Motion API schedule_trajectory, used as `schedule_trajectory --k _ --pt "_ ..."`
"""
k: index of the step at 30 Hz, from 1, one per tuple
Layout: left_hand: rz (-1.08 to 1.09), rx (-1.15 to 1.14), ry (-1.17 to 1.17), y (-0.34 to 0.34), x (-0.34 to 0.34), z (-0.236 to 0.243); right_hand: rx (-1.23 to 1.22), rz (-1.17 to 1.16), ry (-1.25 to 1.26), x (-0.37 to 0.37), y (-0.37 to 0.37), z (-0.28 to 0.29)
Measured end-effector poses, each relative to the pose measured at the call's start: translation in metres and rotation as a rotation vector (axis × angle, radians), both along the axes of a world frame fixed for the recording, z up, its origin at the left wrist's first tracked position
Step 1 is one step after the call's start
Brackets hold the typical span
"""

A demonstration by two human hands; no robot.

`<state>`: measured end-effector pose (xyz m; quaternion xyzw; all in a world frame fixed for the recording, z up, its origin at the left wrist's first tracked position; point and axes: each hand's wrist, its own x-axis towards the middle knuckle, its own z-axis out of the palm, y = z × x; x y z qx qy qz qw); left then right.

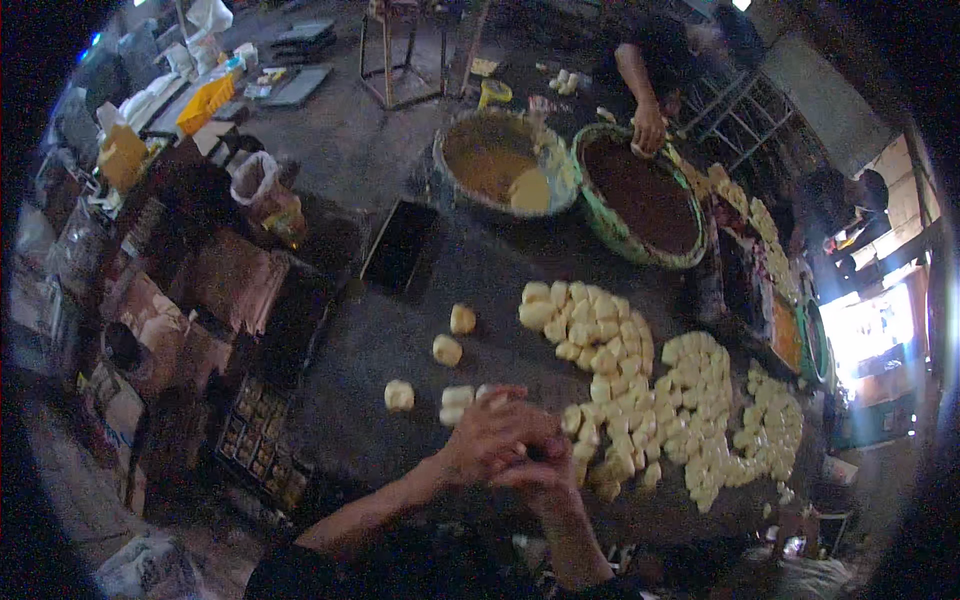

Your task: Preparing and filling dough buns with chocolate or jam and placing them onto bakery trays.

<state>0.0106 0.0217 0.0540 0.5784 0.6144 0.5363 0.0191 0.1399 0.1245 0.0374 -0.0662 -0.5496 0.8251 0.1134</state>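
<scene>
Meeting above the surface (350, 350) toward its near edge in the head view, the left hand (490, 435) and right hand (545, 470) have curled fingers; whether they grip anything, I cannot tell. Pale dough pieces (457, 395) lie just beyond; a low sweep could knock these askew, while the crowded glossy heap (700, 400) toward the right edge could stick together.

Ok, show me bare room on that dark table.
Bare tabletop lies between the black tray, left basin and dough heap; another patch left of the three loose pieces. Crowded: the right side, under dough.
</scene>
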Motion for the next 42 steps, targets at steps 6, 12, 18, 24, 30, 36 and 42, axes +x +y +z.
schedule_trajectory --k 6,12,18,24,30,36,42 --pt "0.015 0.075 -0.265 0.023 -0.046 -0.016 -0.087 0.509 -0.579 -0.063 0.078 0.05" --pt "0.866 -0.222 -0.616 0.002 -0.04 -0.011 1.557 0.135 0.318 -0.331 0.178 -0.022" --pt "0.898 -0.445 -0.686 -0.058 -0.009 -0.012 2.017 0.167 -0.133 -0.456 0.226 -0.079" --pt "0.867 -0.309 -0.769 -0.051 -0.014 0.009 1.277 0.358 -0.227 -0.366 0.2 0.02" --pt "0.25 0.176 -0.983 -0.023 -0.014 0.003 -0.022 0.193 -0.487 -0.144 0.068 0.059" --pt "-0.044 0.285 -1.449 -0.062 -0.002 0.005 1.084 -0.159 -0.342 -0.05 -0.031 0.07" --pt "0.092 0.106 -0.741 -0.134 0.009 0.047 1.022 -0.324 -0.373 -0.018 -0.097 0.089"
